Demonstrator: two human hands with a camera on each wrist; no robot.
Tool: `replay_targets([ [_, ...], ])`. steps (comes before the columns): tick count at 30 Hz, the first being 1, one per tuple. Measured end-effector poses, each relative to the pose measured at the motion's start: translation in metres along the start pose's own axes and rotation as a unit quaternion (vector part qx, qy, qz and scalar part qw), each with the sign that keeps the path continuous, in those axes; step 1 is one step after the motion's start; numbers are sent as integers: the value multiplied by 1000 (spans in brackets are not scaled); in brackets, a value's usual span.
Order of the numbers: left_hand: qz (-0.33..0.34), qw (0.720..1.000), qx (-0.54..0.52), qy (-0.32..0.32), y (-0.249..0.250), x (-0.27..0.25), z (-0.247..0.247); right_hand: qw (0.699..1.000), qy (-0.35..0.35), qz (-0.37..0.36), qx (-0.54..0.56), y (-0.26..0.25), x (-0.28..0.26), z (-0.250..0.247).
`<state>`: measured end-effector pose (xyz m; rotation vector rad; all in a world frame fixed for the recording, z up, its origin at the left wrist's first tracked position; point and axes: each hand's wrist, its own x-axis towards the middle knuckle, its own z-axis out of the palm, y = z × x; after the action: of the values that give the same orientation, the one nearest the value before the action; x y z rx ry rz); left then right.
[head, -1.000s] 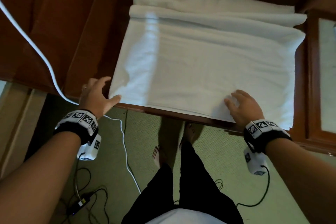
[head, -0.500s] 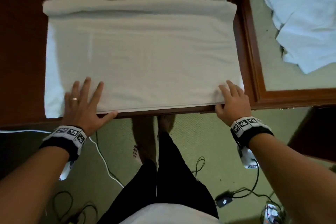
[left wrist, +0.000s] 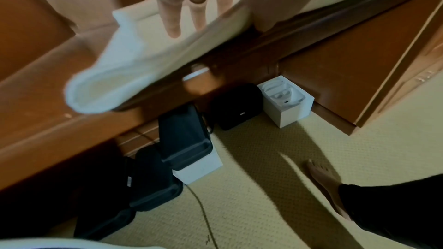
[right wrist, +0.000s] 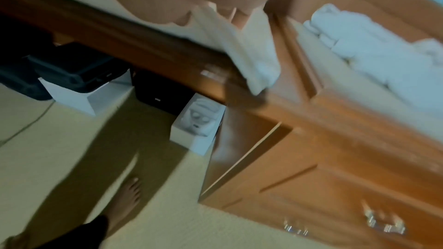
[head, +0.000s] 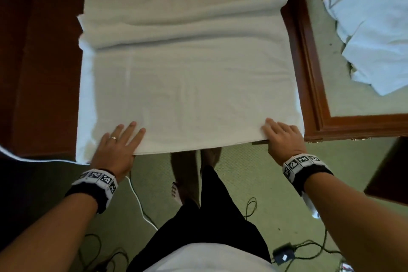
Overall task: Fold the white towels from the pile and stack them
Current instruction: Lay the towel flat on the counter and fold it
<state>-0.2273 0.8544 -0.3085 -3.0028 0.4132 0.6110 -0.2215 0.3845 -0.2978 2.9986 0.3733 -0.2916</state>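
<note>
A large white towel point(head: 187, 86) lies spread over the dark, polished wooden table point(head: 44, 95), soft and faintly ribbed, with long rolled folds bunched along its far edge and its near hem hanging just over the table's lip. The left hand point(head: 114, 146) rests flat on the near left part of the cloth, fingers straight and spread, a ring on one of them. The right hand point(head: 282, 137) sits at the near right corner, its fingers bent over the hem; from the right wrist view the cloth seems caught between thumb and fingers, though the blur makes that uncertain. To the right, a framed surface with a reddish moulded wooden border point(head: 313, 95) holds the rumpled pile of white towels point(head: 375, 28). Below, pale green textured carpet point(head: 254, 161) carries loose dark cables point(head: 251, 207) and a white cord point(head: 139, 203); black cases point(left wrist: 184, 139) and open white boxes point(left wrist: 287, 101) stand under the table.
</note>
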Motion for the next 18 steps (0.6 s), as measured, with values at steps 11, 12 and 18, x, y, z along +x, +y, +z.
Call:
replay_targets([
  [11, -103, 961, -96, -239, -33, 2, -78, 936, -329, 127, -15, 1, 28, -72],
  [12, -107, 962, -109, -228, -38, 5, -81, 939, -317, 136, -12, 4, 31, -75],
  [18, -158, 966, -190, -77, -51, 41, -120, 964, -206, 169, 1, 26, 75, -108],
])
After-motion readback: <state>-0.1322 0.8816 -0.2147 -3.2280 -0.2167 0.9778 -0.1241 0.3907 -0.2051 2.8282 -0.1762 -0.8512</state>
